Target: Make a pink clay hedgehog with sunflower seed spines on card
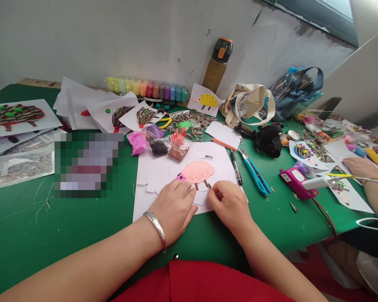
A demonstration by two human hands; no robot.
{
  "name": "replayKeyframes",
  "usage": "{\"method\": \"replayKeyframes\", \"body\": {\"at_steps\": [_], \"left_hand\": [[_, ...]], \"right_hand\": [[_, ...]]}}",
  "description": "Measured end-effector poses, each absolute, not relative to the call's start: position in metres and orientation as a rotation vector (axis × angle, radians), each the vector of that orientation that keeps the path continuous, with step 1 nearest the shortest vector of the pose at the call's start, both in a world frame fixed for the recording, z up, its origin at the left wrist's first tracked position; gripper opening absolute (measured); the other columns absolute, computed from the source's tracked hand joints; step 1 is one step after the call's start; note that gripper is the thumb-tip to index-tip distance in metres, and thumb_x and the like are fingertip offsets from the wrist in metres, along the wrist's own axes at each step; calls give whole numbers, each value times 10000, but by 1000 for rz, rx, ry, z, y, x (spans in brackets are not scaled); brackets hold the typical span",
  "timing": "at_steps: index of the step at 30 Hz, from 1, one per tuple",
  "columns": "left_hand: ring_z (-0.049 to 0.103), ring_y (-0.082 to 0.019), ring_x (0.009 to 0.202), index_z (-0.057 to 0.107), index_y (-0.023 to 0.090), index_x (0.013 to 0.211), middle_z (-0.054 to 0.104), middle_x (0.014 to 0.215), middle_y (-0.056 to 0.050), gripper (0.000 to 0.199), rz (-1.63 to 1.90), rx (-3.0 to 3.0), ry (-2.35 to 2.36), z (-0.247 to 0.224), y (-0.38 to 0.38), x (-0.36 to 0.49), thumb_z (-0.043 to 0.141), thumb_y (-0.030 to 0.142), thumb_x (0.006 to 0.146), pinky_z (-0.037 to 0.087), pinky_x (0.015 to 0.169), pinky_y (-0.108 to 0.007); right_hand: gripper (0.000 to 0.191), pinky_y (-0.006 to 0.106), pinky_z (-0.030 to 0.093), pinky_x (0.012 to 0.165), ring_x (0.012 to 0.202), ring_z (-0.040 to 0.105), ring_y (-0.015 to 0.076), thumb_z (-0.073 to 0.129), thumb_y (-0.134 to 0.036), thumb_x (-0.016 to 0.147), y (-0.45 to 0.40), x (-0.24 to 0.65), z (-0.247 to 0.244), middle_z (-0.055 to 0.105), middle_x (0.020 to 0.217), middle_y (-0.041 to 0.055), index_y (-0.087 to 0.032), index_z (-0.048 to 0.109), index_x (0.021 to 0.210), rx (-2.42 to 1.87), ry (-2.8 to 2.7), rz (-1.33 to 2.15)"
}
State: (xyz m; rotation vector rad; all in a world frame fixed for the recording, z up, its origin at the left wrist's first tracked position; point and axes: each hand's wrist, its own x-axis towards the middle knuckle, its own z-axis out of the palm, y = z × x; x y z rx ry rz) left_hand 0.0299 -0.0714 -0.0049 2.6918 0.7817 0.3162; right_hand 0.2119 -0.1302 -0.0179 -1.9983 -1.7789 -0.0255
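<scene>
Pinching what looks like a sunflower seed (209, 185) in a narrow grip, the right hand (229, 205) sits just below the pink clay body (197, 172), soft and easily dented, so best handled at its edge; the left hand (173, 207) lies spread on the white paper (148, 201) beside it.

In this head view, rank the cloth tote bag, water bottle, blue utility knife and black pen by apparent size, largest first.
1. Cloth tote bag
2. Water bottle and blue utility knife: too alike in length to rank
3. Black pen
</scene>
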Motion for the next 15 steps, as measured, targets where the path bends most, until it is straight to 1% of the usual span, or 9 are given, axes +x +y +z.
{"method": "replayKeyframes", "body": {"at_steps": [6,15], "left_hand": [[496,-276,990,592,120,1082,563,1051,-126,232,337,2691,784,-5,-71,31,494,236,907,477,876,-477],[504,-270,972,591,126,1048,571,1028,-121,199,371,2709,772,-6,-71,31,499,223,901,488,866,-476]], "right_hand": [[225,304,314,660,643,464,150,489,-162,849,-128,200,-14,519,611,-4,-198,489,627,-1854,-1938,-66],[231,298,308,661,653,473,153,489,-171,863,-122,196,-13,534,616,0,-199,495,634,-1919,-1962,-12]]}}
